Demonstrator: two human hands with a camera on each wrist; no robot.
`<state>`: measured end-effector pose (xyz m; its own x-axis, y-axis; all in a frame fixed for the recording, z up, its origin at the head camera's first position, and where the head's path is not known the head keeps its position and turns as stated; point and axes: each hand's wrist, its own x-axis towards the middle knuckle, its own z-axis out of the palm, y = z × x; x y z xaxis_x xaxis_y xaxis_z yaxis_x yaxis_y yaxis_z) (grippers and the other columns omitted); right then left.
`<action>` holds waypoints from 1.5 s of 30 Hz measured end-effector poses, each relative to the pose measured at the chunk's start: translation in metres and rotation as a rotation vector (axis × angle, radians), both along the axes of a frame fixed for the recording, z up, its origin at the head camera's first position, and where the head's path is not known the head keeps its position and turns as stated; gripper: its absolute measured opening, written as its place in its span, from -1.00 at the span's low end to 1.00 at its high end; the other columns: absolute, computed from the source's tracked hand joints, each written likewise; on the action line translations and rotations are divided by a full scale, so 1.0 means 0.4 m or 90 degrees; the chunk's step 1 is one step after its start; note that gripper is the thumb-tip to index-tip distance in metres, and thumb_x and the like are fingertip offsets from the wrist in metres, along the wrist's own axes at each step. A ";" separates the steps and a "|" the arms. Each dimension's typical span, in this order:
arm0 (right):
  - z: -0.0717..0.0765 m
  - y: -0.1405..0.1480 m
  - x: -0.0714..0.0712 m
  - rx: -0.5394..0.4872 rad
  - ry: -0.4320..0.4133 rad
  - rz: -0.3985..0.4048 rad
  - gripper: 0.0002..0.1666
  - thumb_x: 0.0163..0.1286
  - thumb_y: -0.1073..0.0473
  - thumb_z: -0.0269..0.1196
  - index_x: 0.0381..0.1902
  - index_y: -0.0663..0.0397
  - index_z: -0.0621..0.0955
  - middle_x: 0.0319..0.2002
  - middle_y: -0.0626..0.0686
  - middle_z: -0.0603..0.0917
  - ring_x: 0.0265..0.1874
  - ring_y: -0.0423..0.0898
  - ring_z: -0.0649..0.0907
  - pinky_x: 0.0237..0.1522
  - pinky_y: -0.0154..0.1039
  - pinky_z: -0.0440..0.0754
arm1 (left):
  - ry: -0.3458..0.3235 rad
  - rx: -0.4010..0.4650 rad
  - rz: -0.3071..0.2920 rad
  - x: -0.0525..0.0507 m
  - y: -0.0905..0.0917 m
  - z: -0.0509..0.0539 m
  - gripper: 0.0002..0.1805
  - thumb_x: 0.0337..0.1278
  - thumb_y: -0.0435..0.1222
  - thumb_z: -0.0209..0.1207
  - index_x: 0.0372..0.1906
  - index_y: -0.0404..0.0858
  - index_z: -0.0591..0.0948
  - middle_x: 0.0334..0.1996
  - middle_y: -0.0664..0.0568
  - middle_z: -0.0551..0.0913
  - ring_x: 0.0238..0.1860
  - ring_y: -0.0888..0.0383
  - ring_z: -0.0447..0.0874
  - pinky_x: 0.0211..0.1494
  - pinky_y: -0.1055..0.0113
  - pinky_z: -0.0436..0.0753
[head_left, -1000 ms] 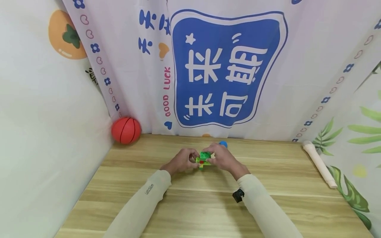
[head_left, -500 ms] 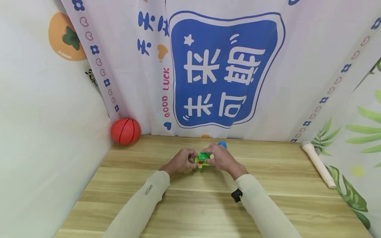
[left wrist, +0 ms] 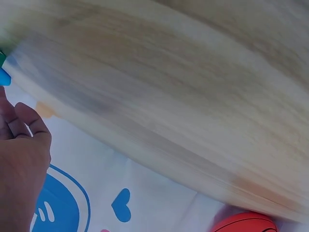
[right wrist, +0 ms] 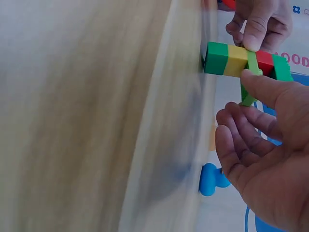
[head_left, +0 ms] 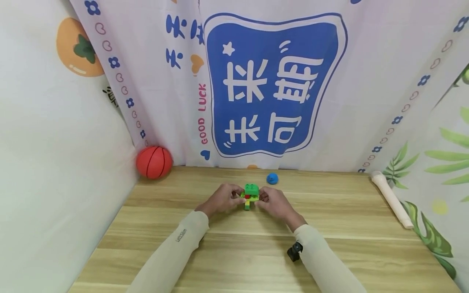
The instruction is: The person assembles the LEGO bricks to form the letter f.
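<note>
A small stack of toy building blocks [head_left: 251, 189] stands upright on the table between the two hands. In the right wrist view its green base block [right wrist: 216, 58], yellow block [right wrist: 235, 61], light green plate [right wrist: 252, 62], red block [right wrist: 264, 63] and green top block [right wrist: 281, 67] show in a row. My left hand [head_left: 224, 198] pinches the plate at its left side. My right hand [head_left: 276, 202] pinches the plate's right end, thumb on the near side. In the left wrist view the left hand [left wrist: 21, 154] is partly cut off.
Behind the stack sits a small blue rounded toy [head_left: 272, 178]. A red ball [head_left: 154, 162] lies in the back left corner of the wooden table [head_left: 242, 260]. A pale microphone-like stick [head_left: 392, 199] lies along the right edge. Printed cloth [head_left: 176, 101] hangs behind.
My right hand has come down from the green top block to the plate's right side, uncovering the top block and the blue toy. The left hand has stayed almost in place.
</note>
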<state>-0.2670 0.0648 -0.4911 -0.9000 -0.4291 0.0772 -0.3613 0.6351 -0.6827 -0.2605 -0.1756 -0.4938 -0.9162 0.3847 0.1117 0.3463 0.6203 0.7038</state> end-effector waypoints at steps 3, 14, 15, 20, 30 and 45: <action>-0.002 0.003 0.002 0.007 0.022 0.002 -0.69 0.49 0.15 0.42 0.07 0.22 0.74 -0.16 0.06 0.81 -0.20 -0.14 0.73 -0.05 -0.13 0.76 | 0.020 -0.018 -0.018 -0.003 0.004 -0.008 -0.73 0.47 -0.23 0.35 0.08 -0.30 0.81 -0.18 0.00 0.81 -0.26 0.23 0.57 -0.18 0.41 0.59; -0.017 0.015 0.006 0.059 0.059 0.009 -0.67 0.64 0.06 0.26 -0.32 0.10 0.75 -0.59 -0.12 0.45 -0.59 -0.23 0.33 -0.46 -0.36 0.28 | 0.041 -0.150 -0.014 0.009 0.039 -0.014 -0.64 0.66 -0.10 0.11 0.19 -0.18 0.79 0.02 0.13 0.85 0.01 0.23 0.74 0.29 0.13 0.72; -0.021 0.016 0.007 0.065 0.056 0.010 -0.66 0.65 0.07 0.25 -0.34 0.10 0.75 -0.59 -0.13 0.45 -0.59 -0.24 0.33 -0.46 -0.36 0.28 | 0.047 -0.166 -0.013 0.012 0.043 -0.015 -0.65 0.67 -0.11 0.10 0.16 -0.16 0.80 0.00 0.15 0.85 0.01 0.21 0.74 0.31 0.13 0.71; -0.035 0.016 0.016 0.068 0.040 0.010 -0.58 0.66 0.09 0.23 -0.45 0.13 0.70 -0.63 -0.13 0.43 -0.62 -0.23 0.33 -0.49 -0.37 0.25 | 0.119 -0.234 -0.018 0.021 0.056 -0.027 -0.67 0.66 -0.13 0.10 0.09 -0.17 0.81 0.01 0.10 0.86 0.02 0.12 0.75 0.25 0.14 0.72; -0.044 0.018 0.020 0.049 0.050 0.017 -0.57 0.66 0.13 0.23 -0.50 0.13 0.68 -0.63 -0.14 0.47 -0.65 -0.25 0.33 -0.53 -0.40 0.24 | 0.084 -0.267 -0.003 0.029 0.055 -0.031 -0.63 0.70 -0.12 0.06 0.28 -0.12 0.74 0.02 0.07 0.80 0.05 0.15 0.68 0.31 0.17 0.71; -0.033 0.056 0.015 0.055 -0.035 0.001 -0.58 0.69 0.05 0.18 -0.40 0.06 0.71 -0.53 -0.07 0.58 -0.55 -0.20 0.40 -0.43 -0.31 0.35 | 0.091 -0.196 0.003 0.036 0.016 -0.038 -0.62 0.69 -0.08 0.09 0.19 -0.20 0.76 0.02 0.06 0.80 0.05 0.15 0.72 0.28 0.15 0.73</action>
